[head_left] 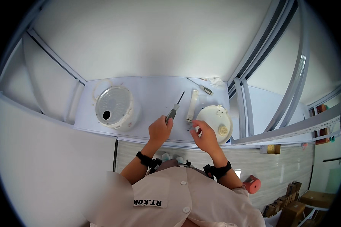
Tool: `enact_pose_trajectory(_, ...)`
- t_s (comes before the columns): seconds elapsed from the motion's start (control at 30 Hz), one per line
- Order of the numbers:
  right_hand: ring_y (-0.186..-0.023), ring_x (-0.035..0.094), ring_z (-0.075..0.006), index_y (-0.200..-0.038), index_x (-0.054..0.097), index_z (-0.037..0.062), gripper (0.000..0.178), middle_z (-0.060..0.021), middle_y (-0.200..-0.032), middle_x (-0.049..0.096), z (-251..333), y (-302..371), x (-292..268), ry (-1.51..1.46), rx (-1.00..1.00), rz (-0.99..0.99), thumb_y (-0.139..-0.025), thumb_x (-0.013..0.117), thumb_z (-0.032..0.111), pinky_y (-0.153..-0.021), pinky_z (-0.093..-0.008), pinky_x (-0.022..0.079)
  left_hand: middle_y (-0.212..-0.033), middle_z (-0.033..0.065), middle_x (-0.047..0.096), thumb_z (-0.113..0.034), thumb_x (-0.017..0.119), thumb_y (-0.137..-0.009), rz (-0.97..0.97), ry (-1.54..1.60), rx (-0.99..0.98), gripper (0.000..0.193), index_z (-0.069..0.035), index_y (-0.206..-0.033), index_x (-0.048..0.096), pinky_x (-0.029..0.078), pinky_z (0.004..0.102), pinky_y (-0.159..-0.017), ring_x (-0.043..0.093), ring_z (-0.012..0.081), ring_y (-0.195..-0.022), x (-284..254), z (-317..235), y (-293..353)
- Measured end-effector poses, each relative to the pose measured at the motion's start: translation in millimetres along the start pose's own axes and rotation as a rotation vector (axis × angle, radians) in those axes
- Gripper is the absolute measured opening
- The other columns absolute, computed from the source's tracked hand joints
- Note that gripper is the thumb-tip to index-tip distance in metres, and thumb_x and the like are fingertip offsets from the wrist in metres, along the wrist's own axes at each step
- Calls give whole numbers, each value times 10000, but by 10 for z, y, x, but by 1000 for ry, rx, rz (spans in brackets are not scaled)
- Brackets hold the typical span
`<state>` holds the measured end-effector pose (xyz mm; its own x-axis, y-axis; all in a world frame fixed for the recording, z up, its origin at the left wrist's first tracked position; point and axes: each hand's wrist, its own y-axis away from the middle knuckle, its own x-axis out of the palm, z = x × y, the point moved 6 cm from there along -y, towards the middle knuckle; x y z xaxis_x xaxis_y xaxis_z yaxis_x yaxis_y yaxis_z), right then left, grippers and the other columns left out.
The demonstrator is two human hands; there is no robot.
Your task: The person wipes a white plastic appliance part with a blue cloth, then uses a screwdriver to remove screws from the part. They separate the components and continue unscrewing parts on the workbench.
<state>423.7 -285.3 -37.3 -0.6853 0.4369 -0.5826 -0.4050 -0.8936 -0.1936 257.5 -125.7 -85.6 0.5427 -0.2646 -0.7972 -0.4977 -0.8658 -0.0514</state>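
My left hand [161,129] is closed round the handle of a screwdriver [172,112], its dark shaft pointing up and away. My right hand [205,137] reaches over the table's front part, thumb and forefinger curved and apart. Beside its fingertips lie small grey pieces [189,127], too small to name. A long white plastic strip [192,105] lies just beyond them. Partly behind the right hand is a round white lid [212,113] with a cream round cap [223,130]. At the left stands a round white rice-cooker-like body [130,119], with a silvery metal face and a black hole.
A second screwdriver [205,89] lies at the far right of the white table [155,87], near a crumpled white bag [217,82]. Grey frame posts [246,109] rise at the right. On the floor are a red cylindrical object [252,184] and several brown boxes [291,212].
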Motion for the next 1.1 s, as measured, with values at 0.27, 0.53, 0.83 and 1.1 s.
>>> enact_pose_trajectory(0.27,-1242,628,-285,-1455,651,191,699,-121,-1362,640,956,-301,129,266,-618,-75,-784,790,56,-1170,-581,340,-782,89,693,-256,833,-868,-34,145,341,290,-49,-1046,735,509,383,-608,644,283,-655,-1140,-574,361)
enact_pose_trajectory(0.53,-1129,696,-272,-1475,592,95,699,-92,-1229,717,1158,-600,459,-48,-663,-56,-807,750,-35,-1053,-496,531,-871,65,699,-244,875,-822,-186,75,632,434,-69,-1185,715,539,390,-680,674,286,-757,-1764,-837,421)
enact_pose_trajectory(0.83,-847,643,-172,-1561,337,16,616,-104,-1110,610,1425,-833,677,-928,-409,-80,-1088,647,262,-786,-343,555,-1012,51,729,-193,854,-811,-203,-57,538,318,-95,-1095,752,538,435,-869,684,287,-982,-2161,420,4)
enact_pose_trajectory(1.1,-835,604,-178,-1460,407,44,693,-100,-1018,597,2254,-1010,1017,-1065,-436,-106,-1060,607,574,-753,-353,508,-966,-8,731,-200,870,-802,-33,-1,655,184,-118,-945,789,521,414,-849,666,250,-920,-2175,893,-330)
